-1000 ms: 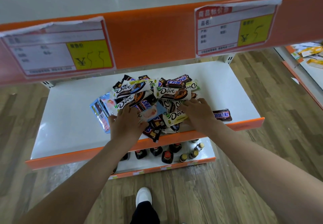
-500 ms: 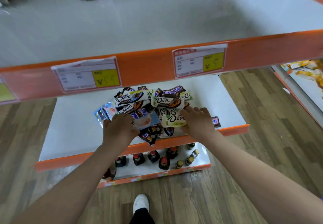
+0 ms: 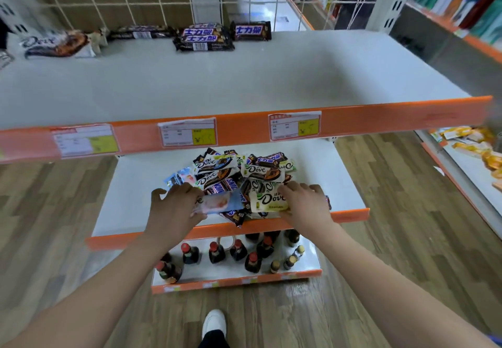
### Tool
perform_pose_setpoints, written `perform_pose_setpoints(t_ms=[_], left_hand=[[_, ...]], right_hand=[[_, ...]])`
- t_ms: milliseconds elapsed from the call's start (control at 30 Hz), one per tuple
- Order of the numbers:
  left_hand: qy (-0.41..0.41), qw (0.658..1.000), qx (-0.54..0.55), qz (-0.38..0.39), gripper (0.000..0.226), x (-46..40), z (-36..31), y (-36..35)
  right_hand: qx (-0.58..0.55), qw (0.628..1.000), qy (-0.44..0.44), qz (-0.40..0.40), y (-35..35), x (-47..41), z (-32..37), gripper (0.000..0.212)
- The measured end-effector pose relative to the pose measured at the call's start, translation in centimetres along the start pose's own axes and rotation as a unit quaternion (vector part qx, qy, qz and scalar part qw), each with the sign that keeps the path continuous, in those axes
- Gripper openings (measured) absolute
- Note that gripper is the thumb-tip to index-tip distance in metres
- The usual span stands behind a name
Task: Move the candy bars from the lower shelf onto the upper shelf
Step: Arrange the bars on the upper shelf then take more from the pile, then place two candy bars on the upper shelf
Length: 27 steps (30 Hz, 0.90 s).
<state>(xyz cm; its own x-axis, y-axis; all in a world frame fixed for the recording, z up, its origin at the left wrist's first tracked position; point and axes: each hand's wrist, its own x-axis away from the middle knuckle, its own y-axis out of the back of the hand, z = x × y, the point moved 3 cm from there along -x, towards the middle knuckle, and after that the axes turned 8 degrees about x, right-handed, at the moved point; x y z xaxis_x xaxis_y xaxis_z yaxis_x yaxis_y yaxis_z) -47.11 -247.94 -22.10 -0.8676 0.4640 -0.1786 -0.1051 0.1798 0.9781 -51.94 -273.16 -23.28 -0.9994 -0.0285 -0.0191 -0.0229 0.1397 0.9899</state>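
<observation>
Left hand (image 3: pixel 175 206) grips a pink-and-blue Dove bar (image 3: pixel 220 203), fingers curled over its left end. Right hand (image 3: pixel 305 203) pinches a pale green Dove bar (image 3: pixel 267 201) at its right edge. Both bars sit on the near side of the candy pile (image 3: pixel 236 174), heaped on the lower shelf (image 3: pixel 130 198). At 12 o'clock, the upper shelf (image 3: pixel 244 81) carries dark bars (image 3: pixel 203 38) along its back edge, and a Dove pack (image 3: pixel 57 43) at 10 o'clock. Bottles (image 3: pixel 217 252) stand on the bottom shelf at 6 o'clock.
</observation>
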Motion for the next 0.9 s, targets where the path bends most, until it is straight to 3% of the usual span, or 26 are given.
perform_pose_setpoints(t_ms=[367, 733, 900], left_hand=[[0.023, 0.998, 0.042, -0.029, 0.044, 3.2, -0.2, 6.3], [-0.071, 0.993, 0.026, -0.088, 0.044, 4.9, 0.3, 11.9], [-0.069, 0.993, 0.012, -0.099, 0.049, 4.5, 0.5, 15.2]], right_hand=[[-0.018, 1.0, 0.024, 0.0, 7.2, 2.7, 0.8, 0.052], [0.012, 0.998, 0.057, -0.035, 12.3, 4.0, 2.5, 0.051], [0.03, 0.991, 0.086, -0.096, 15.5, 4.0, 2.8, 0.055]])
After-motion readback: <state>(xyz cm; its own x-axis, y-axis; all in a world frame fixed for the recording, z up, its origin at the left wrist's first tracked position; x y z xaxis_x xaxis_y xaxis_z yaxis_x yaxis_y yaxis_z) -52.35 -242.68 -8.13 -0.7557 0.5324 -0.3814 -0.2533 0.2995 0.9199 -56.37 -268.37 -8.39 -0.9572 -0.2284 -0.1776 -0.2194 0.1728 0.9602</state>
